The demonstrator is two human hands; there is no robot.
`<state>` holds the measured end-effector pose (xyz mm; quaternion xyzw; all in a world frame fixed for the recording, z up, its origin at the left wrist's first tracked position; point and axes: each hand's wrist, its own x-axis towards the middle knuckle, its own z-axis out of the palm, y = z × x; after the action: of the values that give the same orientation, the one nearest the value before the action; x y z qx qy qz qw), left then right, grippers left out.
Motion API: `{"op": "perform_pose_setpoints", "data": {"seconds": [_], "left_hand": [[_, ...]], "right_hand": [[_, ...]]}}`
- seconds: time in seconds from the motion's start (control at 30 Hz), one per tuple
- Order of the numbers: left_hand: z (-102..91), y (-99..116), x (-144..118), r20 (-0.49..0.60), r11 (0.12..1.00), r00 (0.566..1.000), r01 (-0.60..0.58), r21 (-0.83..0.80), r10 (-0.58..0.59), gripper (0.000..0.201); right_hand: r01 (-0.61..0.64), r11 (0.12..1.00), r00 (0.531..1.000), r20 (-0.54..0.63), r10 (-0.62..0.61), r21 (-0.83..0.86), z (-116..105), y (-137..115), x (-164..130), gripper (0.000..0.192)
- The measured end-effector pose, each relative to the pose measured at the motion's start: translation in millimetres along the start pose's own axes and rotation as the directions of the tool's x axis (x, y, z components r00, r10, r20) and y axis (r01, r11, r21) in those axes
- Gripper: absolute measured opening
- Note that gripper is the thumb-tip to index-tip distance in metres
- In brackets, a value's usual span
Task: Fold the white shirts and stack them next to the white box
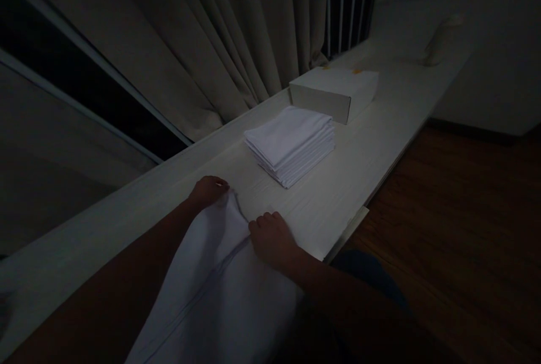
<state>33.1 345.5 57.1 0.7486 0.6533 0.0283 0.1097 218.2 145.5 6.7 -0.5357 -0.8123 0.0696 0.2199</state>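
Note:
A white cloth (236, 285) hangs from my two hands over the near part of the counter, with a crease running down its length. My left hand (209, 191) pinches one upper corner between thumb and finger. Closed around the top edge further right is my right hand (273, 240), its fingers curled over the fabric. Just beyond the hands sits a neat stack of folded white cloths (291, 141), touched by neither hand. The cloth's lower end runs out of view at the bottom.
Behind the stack lies a white box (333, 91) with small orange marks on top. A pale cylindrical object (442, 40) stands at the far end of the long white counter (359, 155). Curtains (253, 26) hang along the left. Wooden floor (456, 212) shows at the right.

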Motion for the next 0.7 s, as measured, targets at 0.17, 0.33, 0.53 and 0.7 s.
{"op": "perform_pose_setpoints", "data": {"seconds": [0.17,0.33,0.53,0.7], "left_hand": [[-14.1,-10.2,0.9,0.024,0.993,0.997,0.077,-0.086,-0.075,0.04],[-13.7,-7.2,-6.6,0.154,0.955,0.982,0.149,-0.257,-0.112,0.045],[3.8,0.9,-12.2,0.097,0.829,0.972,0.232,-0.509,-0.212,0.049],[26.6,3.2,-15.7,0.063,0.799,0.965,0.246,-0.548,-0.254,0.05]], "right_hand": [[-0.027,1.0,0.999,-0.033,0.026,-0.009,-2.5,3.5,1.2,0.011],[-0.016,1.0,0.999,-0.034,0.016,0.001,-3.4,0.4,1.3,0.014],[0.05,0.999,0.999,-0.017,-0.05,-0.002,-10.2,-0.1,-0.1,0.012],[0.001,0.999,1.0,0.002,0.0,-0.044,-14.6,3.9,0.1,0.014]]}}
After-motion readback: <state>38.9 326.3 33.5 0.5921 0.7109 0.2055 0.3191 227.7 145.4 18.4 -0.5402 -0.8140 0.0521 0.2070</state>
